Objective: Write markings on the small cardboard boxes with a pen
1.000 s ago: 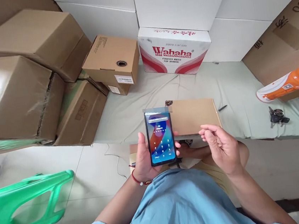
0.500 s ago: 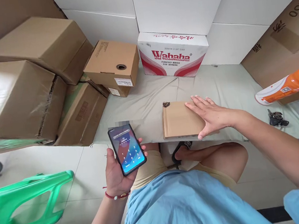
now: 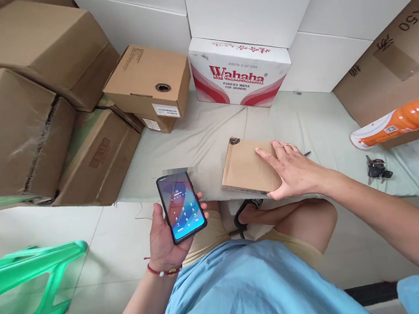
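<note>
In my left hand (image 3: 173, 238) is a black-edged smartphone (image 3: 183, 204), held upright with the fingers wrapped round its right side and the thumb at its left. Its lit screen shows a number pad under a row of dots. My right hand (image 3: 295, 170) lies over a brown hardcover notebook (image 3: 245, 160) with fingers spread, the thumb at its near edge. A dark decorated corner piece marks the notebook's far left corner, while its right part is hidden under the hand. Just beyond my right hand the tip of a dark pen-like thing (image 3: 307, 153) shows.
A Wahaha water carton (image 3: 238, 76) stands against the white wall. Stacked cardboard boxes (image 3: 8, 133) and a smaller box (image 3: 145, 81) are at the left. To the right lie an orange bottle (image 3: 400, 119) and keys (image 3: 378, 168). A green stool (image 3: 32, 290) stands on the floor.
The notebook has turned slightly clockwise under my right hand, and the dark pen-like tip has come into view. My left hand still holds the phone. The whole view has shifted a little.
</note>
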`<state>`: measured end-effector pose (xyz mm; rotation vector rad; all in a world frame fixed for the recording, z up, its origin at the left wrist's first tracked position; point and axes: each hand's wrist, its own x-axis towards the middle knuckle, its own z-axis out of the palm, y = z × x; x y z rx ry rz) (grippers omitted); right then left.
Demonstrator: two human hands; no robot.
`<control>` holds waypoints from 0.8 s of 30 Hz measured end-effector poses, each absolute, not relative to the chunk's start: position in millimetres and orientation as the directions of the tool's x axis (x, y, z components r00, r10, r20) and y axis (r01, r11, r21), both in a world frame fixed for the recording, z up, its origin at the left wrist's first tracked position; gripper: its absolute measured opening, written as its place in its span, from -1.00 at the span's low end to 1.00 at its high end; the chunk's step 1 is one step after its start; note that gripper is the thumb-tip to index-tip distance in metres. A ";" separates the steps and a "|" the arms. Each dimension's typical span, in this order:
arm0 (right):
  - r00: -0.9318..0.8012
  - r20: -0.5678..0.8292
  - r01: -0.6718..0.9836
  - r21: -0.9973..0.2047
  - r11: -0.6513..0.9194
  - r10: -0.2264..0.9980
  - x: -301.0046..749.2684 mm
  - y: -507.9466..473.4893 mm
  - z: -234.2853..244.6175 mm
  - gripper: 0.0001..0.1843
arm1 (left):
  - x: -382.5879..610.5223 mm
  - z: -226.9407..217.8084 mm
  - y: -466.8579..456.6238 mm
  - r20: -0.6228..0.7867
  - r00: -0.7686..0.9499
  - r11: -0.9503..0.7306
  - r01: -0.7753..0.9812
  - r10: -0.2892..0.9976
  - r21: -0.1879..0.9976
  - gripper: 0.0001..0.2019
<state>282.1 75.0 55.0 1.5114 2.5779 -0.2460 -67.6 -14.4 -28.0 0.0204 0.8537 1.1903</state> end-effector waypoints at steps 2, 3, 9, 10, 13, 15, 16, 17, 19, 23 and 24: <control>-0.411 -0.168 0.911 -0.057 0.408 0.896 296.1 76.6 62.0 0.46 | -68.5 -30.6 -12.8 -0.561 0.119 0.419 -0.793 0.819 0.442 -0.33; -0.362 -0.142 0.932 -0.057 0.358 0.921 308.1 79.0 66.7 0.46 | -69.4 -32.5 -12.0 -0.559 0.123 0.423 -0.789 0.820 0.445 -0.33; 0.163 -0.058 0.979 -0.114 -0.169 0.985 417.9 124.3 86.3 0.25 | -72.1 -41.8 -5.7 -0.564 0.099 0.427 -0.761 0.820 0.487 -0.34; 0.281 -0.069 0.952 -0.107 -0.287 0.957 436.3 136.2 84.5 0.20 | -71.6 -41.8 -5.0 -0.570 0.097 0.432 -0.757 0.816 0.490 -0.33; 0.518 -0.113 0.829 -0.180 -0.530 0.848 484.4 173.2 73.0 0.30 | -69.0 -39.2 -4.2 -0.582 0.107 0.451 -0.749 0.806 0.486 -0.32; 0.609 -0.115 0.759 -0.203 -0.619 0.785 510.6 195.9 66.2 0.34 | -67.4 -36.1 -4.4 -0.591 0.106 0.453 -0.753 0.800 0.478 -0.31; 0.645 -0.106 0.731 -0.202 -0.652 0.756 522.3 205.7 64.6 0.37 | -66.8 -34.5 -4.6 -0.596 0.100 0.450 -0.757 0.797 0.474 -0.31; 0.670 -0.089 0.712 -0.203 -0.672 0.737 533.1 214.3 64.4 0.41 | -66.3 -33.1 -4.8 -0.601 0.092 0.445 -0.761 0.794 0.472 -0.31; 0.696 -0.017 0.697 -0.226 -0.681 0.718 551.7 226.5 67.1 0.47 | -65.4 -31.0 -5.1 -0.609 0.074 0.437 -0.764 0.790 0.474 -0.32; 0.674 0.180 0.719 -0.383 -0.581 0.716 563.9 229.0 70.2 0.18 | -61.1 -29.8 -3.9 -0.617 0.023 0.419 -0.754 0.787 0.506 -0.35; 0.649 0.248 0.741 -0.422 -0.523 0.720 559.0 225.3 67.5 0.01 | -59.2 -29.8 -2.6 -0.623 0.017 0.423 -0.749 0.782 0.510 -0.35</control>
